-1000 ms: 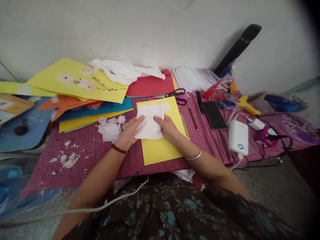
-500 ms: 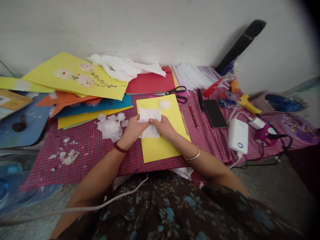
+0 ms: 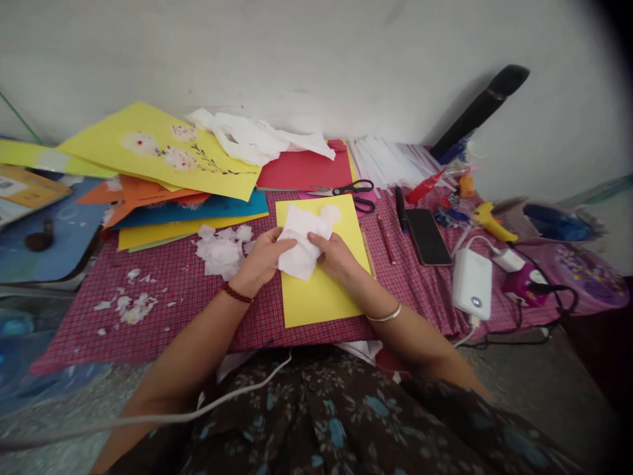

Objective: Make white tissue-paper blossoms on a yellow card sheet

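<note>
A white piece of tissue paper (image 3: 301,254) is held between my two hands over a yellow sheet of paper (image 3: 324,303). My left hand (image 3: 264,257) pinches its left side, thumb on top. My right hand (image 3: 333,254) grips its right side, thumb also on top. Just beyond the right fingers, a small round white tuft (image 3: 330,213) lies on the yellow sheet. Left of my left hand sits a heap of torn white tissue pieces (image 3: 221,249).
Black-handled scissors (image 3: 353,187) lie behind the yellow sheet. To the right are a red pencil (image 3: 386,241), a black phone (image 3: 428,237) and a white power bank (image 3: 472,284). A flower-decorated yellow sheet (image 3: 163,155) rests on stacked coloured papers at the left.
The tissue paper has turned in my hands and now appears as a tilted sheet. The whole view has shifted slightly, while the surrounding things stay in place.
</note>
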{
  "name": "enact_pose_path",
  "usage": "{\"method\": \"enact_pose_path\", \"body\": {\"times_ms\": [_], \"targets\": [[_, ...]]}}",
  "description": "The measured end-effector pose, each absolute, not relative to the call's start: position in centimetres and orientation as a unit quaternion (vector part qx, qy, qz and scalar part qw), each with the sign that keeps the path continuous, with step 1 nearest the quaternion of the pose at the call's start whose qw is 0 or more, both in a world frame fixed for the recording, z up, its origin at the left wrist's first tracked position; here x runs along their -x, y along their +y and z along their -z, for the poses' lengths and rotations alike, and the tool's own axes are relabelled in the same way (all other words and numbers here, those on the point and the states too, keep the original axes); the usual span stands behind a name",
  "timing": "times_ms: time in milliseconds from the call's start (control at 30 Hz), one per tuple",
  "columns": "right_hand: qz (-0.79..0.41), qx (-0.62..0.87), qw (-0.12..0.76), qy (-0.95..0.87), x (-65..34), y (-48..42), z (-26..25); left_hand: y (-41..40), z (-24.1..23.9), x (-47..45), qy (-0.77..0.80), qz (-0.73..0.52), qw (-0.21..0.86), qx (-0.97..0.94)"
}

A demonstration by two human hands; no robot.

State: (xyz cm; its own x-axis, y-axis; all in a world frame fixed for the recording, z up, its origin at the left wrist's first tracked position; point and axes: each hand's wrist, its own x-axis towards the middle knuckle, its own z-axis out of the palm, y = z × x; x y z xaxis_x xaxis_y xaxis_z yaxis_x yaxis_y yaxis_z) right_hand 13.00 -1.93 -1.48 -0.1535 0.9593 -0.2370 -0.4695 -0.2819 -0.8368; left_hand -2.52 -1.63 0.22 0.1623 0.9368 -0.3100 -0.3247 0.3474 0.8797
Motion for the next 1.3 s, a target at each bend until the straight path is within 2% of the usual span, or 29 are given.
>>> {"method": "enact_pose_path", "body": {"times_ms": [267,633,967,1033,1167,1300], "targets": [[-0.702,0.385,0.524,-0.291,-12.9,-1.8,1.8,-2.0,0.3,2.0,0.432,-0.463,0.675,-0.378],[-0.659,0.451,0.498,-0.337,-12.2,-2.2,1.9,-2.7,0.9,0.9,0.494,-0.435,0.579,-0.481],[-0.63,0.455,0.519,-0.355,-12.2,-2.3,1.8,-1.9,0.4,1.9,0.464,-0.448,0.649,-0.402],[-0.633,0.45,0.524,-0.35,-12.2,-2.3,1.9,-2.0,0.3,2.0,0.474,-0.439,0.624,-0.439],[-0.618,0.465,0.521,-0.361,-12.1,-2.2,2.2,-2.5,0.2,1.6,0.514,-0.38,0.495,-0.588],[-0.594,0.469,0.523,-0.391,-11.9,-2.5,2.4,-2.5,0.4,1.2,0.527,-0.382,0.443,-0.617]]}}
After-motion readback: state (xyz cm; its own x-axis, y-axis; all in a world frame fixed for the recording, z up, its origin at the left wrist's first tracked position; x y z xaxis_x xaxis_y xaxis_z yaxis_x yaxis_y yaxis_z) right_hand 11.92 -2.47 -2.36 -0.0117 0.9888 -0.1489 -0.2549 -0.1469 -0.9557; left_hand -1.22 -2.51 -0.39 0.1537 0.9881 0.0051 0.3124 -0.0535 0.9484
